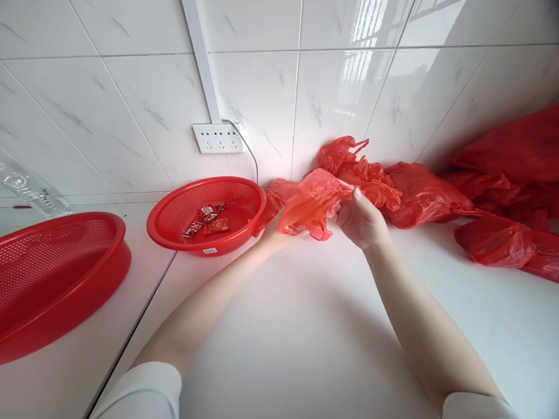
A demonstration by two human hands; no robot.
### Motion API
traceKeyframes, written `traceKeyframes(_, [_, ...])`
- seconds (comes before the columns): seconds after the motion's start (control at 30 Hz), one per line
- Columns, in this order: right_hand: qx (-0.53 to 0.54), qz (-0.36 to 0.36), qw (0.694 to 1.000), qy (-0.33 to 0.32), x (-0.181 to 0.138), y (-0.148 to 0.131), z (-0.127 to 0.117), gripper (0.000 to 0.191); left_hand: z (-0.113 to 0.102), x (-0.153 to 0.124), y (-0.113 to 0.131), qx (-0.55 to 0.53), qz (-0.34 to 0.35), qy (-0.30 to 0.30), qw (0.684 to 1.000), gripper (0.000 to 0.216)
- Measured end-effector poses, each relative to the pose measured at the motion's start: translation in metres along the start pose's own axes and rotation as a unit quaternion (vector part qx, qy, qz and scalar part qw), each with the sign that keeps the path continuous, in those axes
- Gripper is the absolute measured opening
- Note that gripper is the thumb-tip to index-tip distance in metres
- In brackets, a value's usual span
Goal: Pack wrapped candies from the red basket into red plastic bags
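Observation:
A thin, crumpled red plastic bag (312, 198) is stretched between my hands above the white table. The right hand (362, 220) is closed on the bag's right edge, pinching it between thumb and fingers. My left hand (276, 226) grips the bag's left side; the film covers most of its fingers. Just left of that hand stands a round red plastic basket (174, 233) with several small wrapped packets (216, 226) in it.
More red plastic bags (419, 195) lie along the wall behind and to the right. A larger red basket (65, 297) stands at the left, with a clear plastic bottle (32, 189) behind it. A socket strip (218, 138) with a grey cable is on the tiled wall.

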State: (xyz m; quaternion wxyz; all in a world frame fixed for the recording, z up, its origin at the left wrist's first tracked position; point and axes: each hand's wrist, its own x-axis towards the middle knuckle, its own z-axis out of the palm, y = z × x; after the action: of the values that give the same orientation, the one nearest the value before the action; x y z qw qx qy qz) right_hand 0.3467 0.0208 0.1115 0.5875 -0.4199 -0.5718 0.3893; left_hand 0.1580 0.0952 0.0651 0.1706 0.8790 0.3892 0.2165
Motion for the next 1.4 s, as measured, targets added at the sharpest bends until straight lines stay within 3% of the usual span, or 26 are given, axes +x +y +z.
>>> traceKeyframes(0.07, [0.004,-0.002,0.999,-0.042,-0.006,-0.012,0.007,0.047,-0.014,-0.022,0.011,-0.078,0.017,0.080,0.994,0.062])
traceKeyframes(0.13, [-0.014,-0.027,0.998,-0.059,-0.012,-0.020,0.018,0.041,-0.029,-0.042,0.022,-0.161,0.044,0.167,0.972,0.053])
traceKeyframes(0.27, [-0.138,-0.064,0.985,-0.076,-0.026,-0.031,0.048,0.028,-0.057,-0.075,0.041,-0.232,-0.030,0.209,0.949,0.040])
traceKeyframes(0.4, [-0.165,0.017,0.973,-0.163,-0.031,-0.035,0.068,0.046,-0.077,-0.093,0.039,-0.328,-0.076,0.249,0.908,0.034])
traceKeyframes(0.53, [-0.263,0.112,0.940,-0.185,-0.028,-0.035,0.060,0.038,-0.102,-0.114,0.020,-0.361,-0.134,0.310,0.869,0.029])
traceKeyframes(0.63, [-0.417,0.070,0.900,-0.108,-0.034,-0.047,0.055,0.019,-0.121,-0.133,0.019,-0.341,-0.177,0.205,0.900,0.030])
traceKeyframes(0.73, [-0.398,-0.106,0.910,-0.047,-0.053,-0.073,0.067,0.015,-0.129,-0.148,0.035,-0.232,-0.145,0.052,0.960,0.034])
traceKeyframes(0.77, [-0.365,-0.178,0.911,-0.069,-0.060,-0.081,0.074,0.014,-0.128,-0.151,0.043,-0.174,-0.117,0.029,0.977,0.034])
traceKeyframes(0.83, [-0.318,-0.311,0.881,-0.162,-0.071,-0.093,0.091,0.014,-0.122,-0.156,0.056,-0.055,-0.055,0.000,0.997,0.032])
traceKeyframes(0.93, [-0.329,-0.398,0.814,-0.267,-0.076,-0.092,0.107,0.020,-0.111,-0.160,0.068,0.064,0.018,-0.025,0.997,0.033])
traceKeyframes(1.03, [-0.407,-0.361,0.790,-0.282,-0.069,-0.077,0.107,0.028,-0.109,-0.164,0.067,0.103,0.027,0.003,0.994,0.034])
traceKeyframes(1.17, [-0.549,-0.205,0.764,-0.269,-0.061,-0.056,0.101,0.012,-0.116,-0.165,0.054,0.142,-0.017,0.028,0.989,0.053])
traceKeyframes(1.27, [-0.600,-0.092,0.721,-0.334,-0.064,-0.047,0.109,0.024,-0.119,-0.163,0.049,0.220,-0.047,0.097,0.969,0.054])
traceKeyframes(1.33, [-0.610,-0.049,0.698,-0.373,-0.068,-0.044,0.120,0.029,-0.115,-0.161,0.051,0.272,-0.019,0.163,0.948,0.043])
traceKeyframes(1.4, [-0.612,-0.036,0.688,-0.387,-0.071,-0.043,0.130,0.032,-0.109,-0.162,0.057,0.299,0.051,0.161,0.939,0.029])
